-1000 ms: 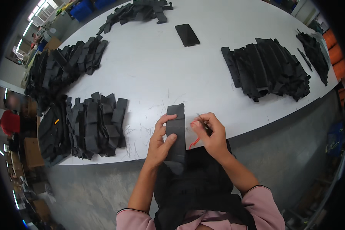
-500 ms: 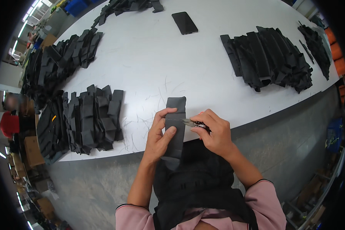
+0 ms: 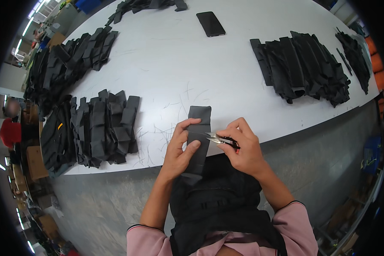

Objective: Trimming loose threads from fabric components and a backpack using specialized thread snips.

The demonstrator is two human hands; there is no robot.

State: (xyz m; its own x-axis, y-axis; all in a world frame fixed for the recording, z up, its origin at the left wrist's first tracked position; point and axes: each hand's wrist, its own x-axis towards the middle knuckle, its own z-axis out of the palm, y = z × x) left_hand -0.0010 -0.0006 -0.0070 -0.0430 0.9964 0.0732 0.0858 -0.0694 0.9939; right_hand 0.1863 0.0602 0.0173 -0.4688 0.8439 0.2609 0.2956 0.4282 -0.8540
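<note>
A black fabric strap piece [image 3: 199, 123] lies over the near edge of the white table [image 3: 179, 64] and hangs down toward my lap. My left hand [image 3: 180, 151] presses and pinches the strap's left side. My right hand [image 3: 242, 147] holds small thread snips [image 3: 217, 139], their metal tips touching the strap's right edge. A larger black fabric item [image 3: 213, 200] rests in my lap below both hands.
Stacks of black fabric pieces lie at the left [image 3: 98, 128], far left [image 3: 68, 59], right [image 3: 303, 66] and far right [image 3: 354, 51]. A black phone [image 3: 210, 23] lies at the far middle. Loose thread bits [image 3: 166, 128] are scattered near the strap.
The view has shifted slightly. My right hand has brought the snips onto the strap's right edge, and my left hand has stayed on the strap.
</note>
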